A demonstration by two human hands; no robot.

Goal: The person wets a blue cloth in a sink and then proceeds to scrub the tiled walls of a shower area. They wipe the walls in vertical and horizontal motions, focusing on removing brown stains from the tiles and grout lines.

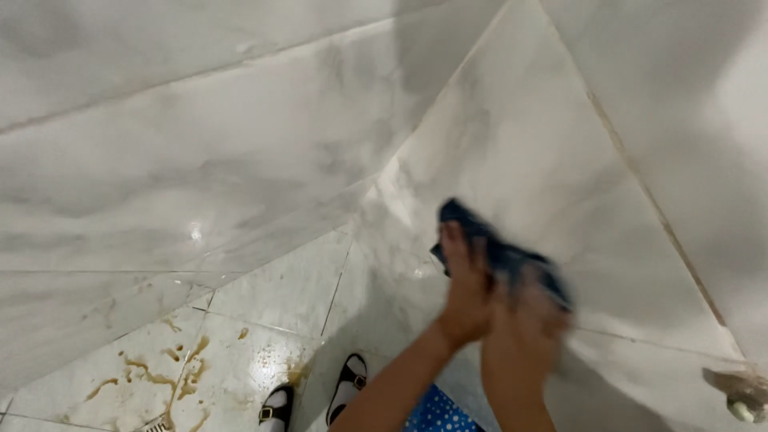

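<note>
Both hands, left (pixel 464 292) and right (pixel 524 320), press a crumpled dark cloth (pixel 500 248) against glossy marble wall tile (pixel 512 136); motion-blurred.

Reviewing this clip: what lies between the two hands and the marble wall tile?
A dark blue cloth, seen in the head view. Both the left hand and the right hand press it against the wall tile; the motion is blurred.

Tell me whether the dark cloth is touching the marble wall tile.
Touching. The head view shows both hands, left hand and right hand, pressing the dark cloth flat on the wall tile, no gap visible, though motion blurs it.
</note>
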